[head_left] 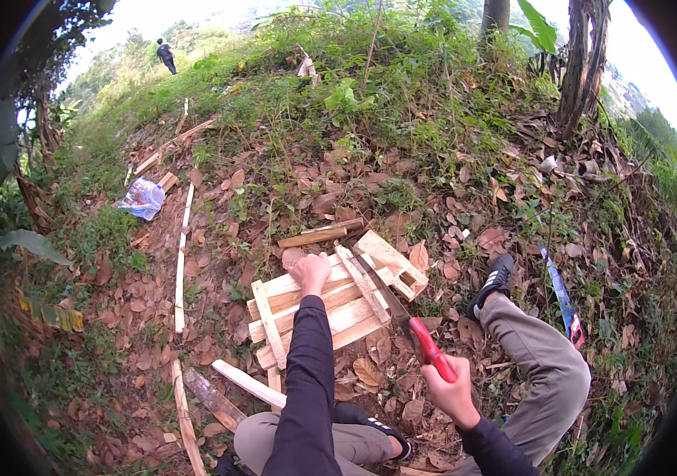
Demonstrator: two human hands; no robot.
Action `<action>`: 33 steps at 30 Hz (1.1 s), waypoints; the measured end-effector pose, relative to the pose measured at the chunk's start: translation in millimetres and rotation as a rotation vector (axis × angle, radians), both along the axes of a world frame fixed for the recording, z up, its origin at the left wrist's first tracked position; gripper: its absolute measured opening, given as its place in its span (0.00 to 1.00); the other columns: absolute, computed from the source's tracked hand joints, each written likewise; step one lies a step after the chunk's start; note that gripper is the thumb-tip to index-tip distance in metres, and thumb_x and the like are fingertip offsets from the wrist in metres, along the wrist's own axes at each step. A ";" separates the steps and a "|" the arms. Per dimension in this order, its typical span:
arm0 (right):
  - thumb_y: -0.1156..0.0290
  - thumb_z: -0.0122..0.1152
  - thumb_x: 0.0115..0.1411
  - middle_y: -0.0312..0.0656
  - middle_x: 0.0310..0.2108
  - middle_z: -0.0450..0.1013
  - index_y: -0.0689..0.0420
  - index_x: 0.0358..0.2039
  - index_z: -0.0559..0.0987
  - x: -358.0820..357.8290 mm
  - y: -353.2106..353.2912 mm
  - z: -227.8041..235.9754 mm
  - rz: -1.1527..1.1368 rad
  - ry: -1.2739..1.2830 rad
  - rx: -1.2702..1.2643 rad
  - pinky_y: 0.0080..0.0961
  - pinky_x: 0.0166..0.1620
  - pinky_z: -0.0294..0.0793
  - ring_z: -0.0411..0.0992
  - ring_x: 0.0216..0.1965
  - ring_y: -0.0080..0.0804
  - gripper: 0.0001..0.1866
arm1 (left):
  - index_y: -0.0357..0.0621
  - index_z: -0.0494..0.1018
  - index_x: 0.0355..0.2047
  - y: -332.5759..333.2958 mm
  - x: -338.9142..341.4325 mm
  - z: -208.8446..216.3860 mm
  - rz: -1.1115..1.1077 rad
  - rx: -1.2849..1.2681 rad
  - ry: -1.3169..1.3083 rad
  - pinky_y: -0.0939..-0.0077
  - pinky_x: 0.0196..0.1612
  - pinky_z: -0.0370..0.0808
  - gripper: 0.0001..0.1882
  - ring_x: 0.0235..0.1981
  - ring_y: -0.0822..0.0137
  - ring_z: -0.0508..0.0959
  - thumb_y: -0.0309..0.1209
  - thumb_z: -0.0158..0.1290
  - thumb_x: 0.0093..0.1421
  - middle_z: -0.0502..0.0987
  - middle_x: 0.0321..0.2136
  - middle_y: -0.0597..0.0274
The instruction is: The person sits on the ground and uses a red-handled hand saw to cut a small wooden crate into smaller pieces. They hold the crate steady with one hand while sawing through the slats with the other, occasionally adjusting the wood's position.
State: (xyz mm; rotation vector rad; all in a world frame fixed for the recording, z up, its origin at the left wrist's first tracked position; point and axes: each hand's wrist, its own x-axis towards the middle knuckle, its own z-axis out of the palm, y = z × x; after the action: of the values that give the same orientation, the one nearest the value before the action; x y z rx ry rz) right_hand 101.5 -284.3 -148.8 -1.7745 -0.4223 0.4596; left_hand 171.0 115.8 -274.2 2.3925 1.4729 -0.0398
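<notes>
You are working on an outdoor slope (144, 313) of brown leaf litter and green undergrowth. The slatted panel (346, 319), pale rough-sawn wood, lies flat on the leaves before you; its slats run from lower left to upper right beneath 2 cross battens. Your handsaw (419, 332), with metal blade and smooth red handle, lies at the panel's right end, tip pointing away and leftward. A printed blue sleeve (562, 297) lies to your right; its lettering is too small to read. Your right hand (451, 390) is clamped around the handle. Your left hand (310, 274) rests on the panel, fingers curled; whether they grip a slat, I cannot tell.
</notes>
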 end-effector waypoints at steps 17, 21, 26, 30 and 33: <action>0.69 0.61 0.55 0.37 0.09 0.59 0.63 0.15 0.68 41.2 68.4 -10.7 0.034 -0.052 -0.005 0.29 0.20 0.58 0.57 0.14 0.18 0.17 | 0.37 0.81 0.44 -16.7 -8.6 3.3 0.016 0.061 0.037 0.54 0.62 0.63 0.31 0.53 0.52 0.79 0.51 0.40 0.64 0.81 0.47 0.44; 0.72 0.61 0.51 0.35 0.09 0.59 0.61 0.13 0.68 -10.9 -10.6 16.2 0.103 -0.036 -0.044 0.27 0.19 0.58 0.57 0.14 0.17 0.15 | 0.38 0.81 0.46 6.5 -9.6 -2.5 0.035 0.028 0.033 0.54 0.65 0.61 0.31 0.53 0.52 0.79 0.51 0.39 0.64 0.81 0.47 0.44; 0.73 0.61 0.52 0.37 0.09 0.58 0.61 0.14 0.66 5.9 30.5 -10.5 0.051 -0.086 0.001 0.28 0.19 0.57 0.57 0.13 0.19 0.16 | 0.38 0.81 0.46 -2.8 -4.3 0.1 0.014 0.024 0.041 0.54 0.63 0.62 0.31 0.53 0.52 0.78 0.52 0.39 0.64 0.80 0.48 0.45; 0.73 0.60 0.53 0.38 0.09 0.58 0.61 0.14 0.66 4.1 29.7 -24.8 0.091 -0.112 0.046 0.29 0.19 0.57 0.56 0.13 0.20 0.16 | 0.38 0.81 0.46 3.6 -10.4 -0.8 0.005 0.045 0.051 0.55 0.62 0.63 0.32 0.53 0.51 0.78 0.52 0.39 0.64 0.80 0.48 0.45; 0.73 0.60 0.54 0.37 0.10 0.62 0.61 0.16 0.71 -29.8 -39.7 -5.0 0.154 -0.020 0.049 0.26 0.19 0.61 0.63 0.13 0.18 0.12 | 0.37 0.81 0.47 6.2 -3.9 -0.2 -0.017 0.061 0.071 0.56 0.61 0.64 0.32 0.54 0.51 0.78 0.52 0.39 0.64 0.80 0.49 0.44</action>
State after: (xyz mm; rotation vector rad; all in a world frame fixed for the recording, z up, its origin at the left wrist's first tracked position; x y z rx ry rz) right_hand 71.7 -324.0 -153.8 -1.7076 -0.5825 0.5359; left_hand 167.1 122.0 -274.3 2.4761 1.5054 -0.0864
